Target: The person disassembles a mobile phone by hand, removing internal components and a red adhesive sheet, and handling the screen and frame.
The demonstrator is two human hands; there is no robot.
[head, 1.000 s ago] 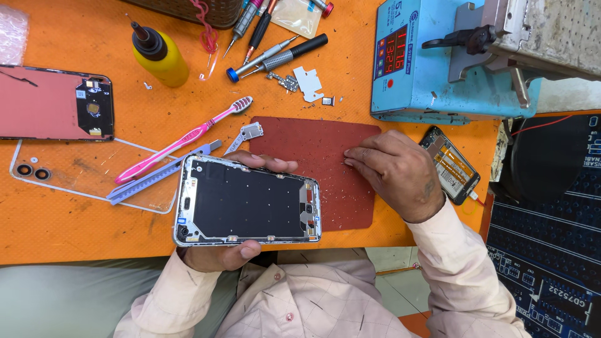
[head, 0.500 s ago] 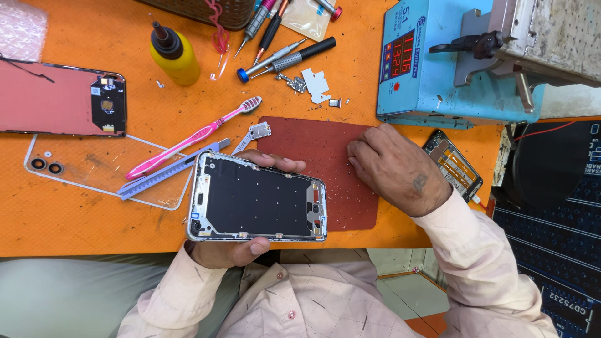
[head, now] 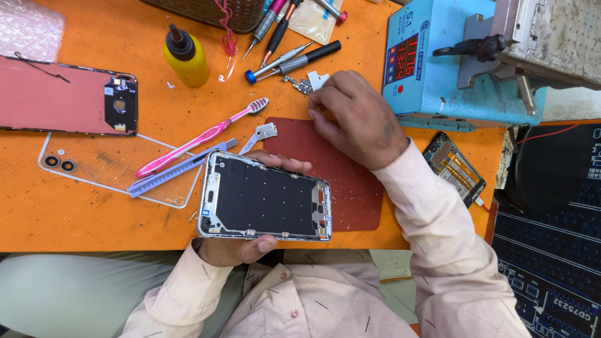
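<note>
My left hand [head: 241,249] grips an opened phone frame [head: 263,203] with a dark inner plate, held flat over the near edge of the orange table [head: 94,219]. My right hand [head: 357,119] hovers over the far edge of the dark red mat [head: 350,194], its fingertips down among small metal parts [head: 300,84] and a white bracket [head: 318,79]. Whether the fingers pinch anything I cannot tell. A small silver bracket [head: 261,133] lies just beyond the phone frame.
A pink toothbrush [head: 203,134], blue pry tool [head: 178,169], yellow bottle [head: 186,56], screwdrivers [head: 291,61], red phone back [head: 66,97] and clear case [head: 106,166] lie left. A blue machine with red display [head: 438,69] stands right, a circuit part [head: 454,169] beside it.
My right hand has left the red mat and reached away toward the small parts near the screwdrivers. The phone frame stays in my left hand.
</note>
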